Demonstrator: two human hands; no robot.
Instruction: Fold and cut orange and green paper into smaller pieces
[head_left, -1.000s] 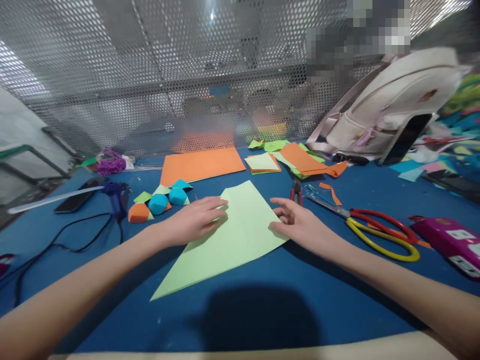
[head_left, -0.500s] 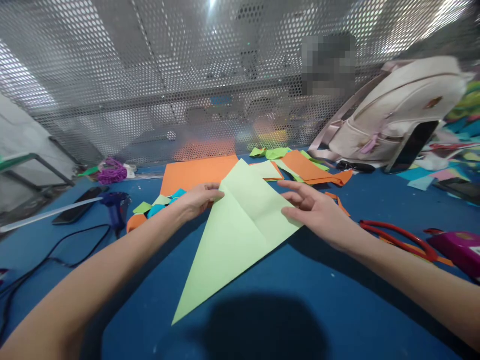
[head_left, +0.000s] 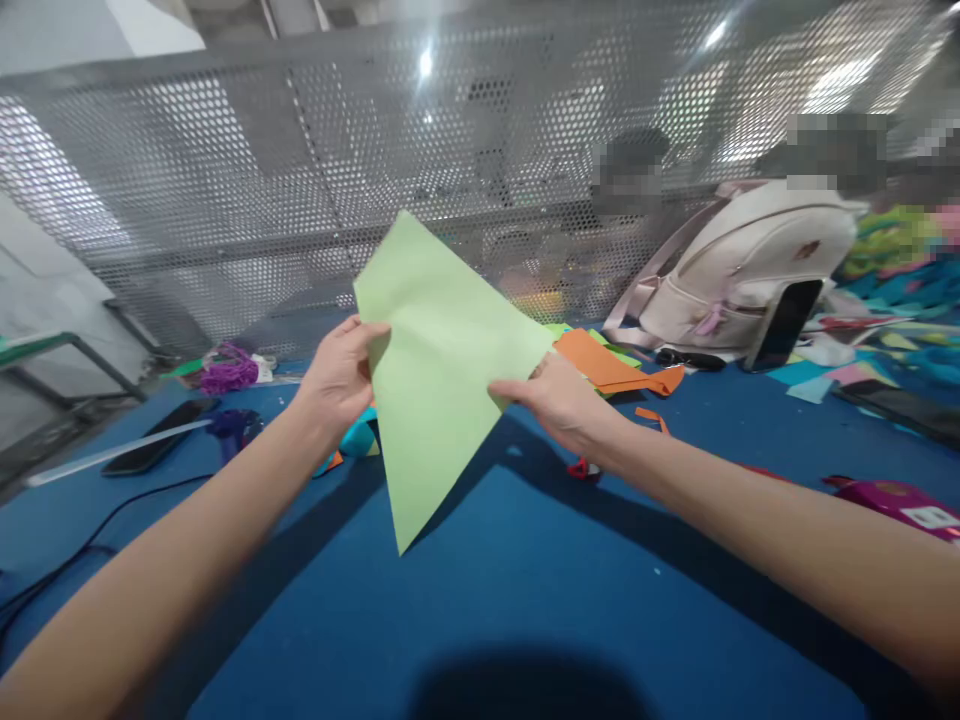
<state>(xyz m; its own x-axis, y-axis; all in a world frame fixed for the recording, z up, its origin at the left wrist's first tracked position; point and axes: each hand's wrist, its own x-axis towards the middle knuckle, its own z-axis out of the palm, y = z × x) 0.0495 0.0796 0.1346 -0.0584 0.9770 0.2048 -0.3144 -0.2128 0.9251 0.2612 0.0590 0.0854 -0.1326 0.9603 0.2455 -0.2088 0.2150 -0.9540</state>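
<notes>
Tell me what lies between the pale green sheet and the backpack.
In the head view, orange paper and green scraps show between the pale green sheet and the backpack, plus a black object nearer the backpack.

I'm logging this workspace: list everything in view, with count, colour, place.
paper sheet: 1, pale green, centre
folded paper: count unclear, orange, right of sheet
paper strip: 1, orange, before folded paper
rounded pieces: several, mostly blue, left of sheet
paper scraps: several, mixed colours, far right
backpack: 1, cream, rear right
phone: 1, dark, against backpack
flat object: 1, dark, far right
second phone: 1, dark, left
yarn: 1 bundle, purple, rear left
glue gun: 1, blue, left
stick: 1, white, by glue gun
cord: 1, black, left
unclear item: 1, magenta, right edge
small item: 1, red, right centre
screen: 1, grey mesh, behind table
table: 1, blue, underneath
left hand: 1, bare, sheet's left edge
right hand: 1, bare, sheet's right side
</notes>
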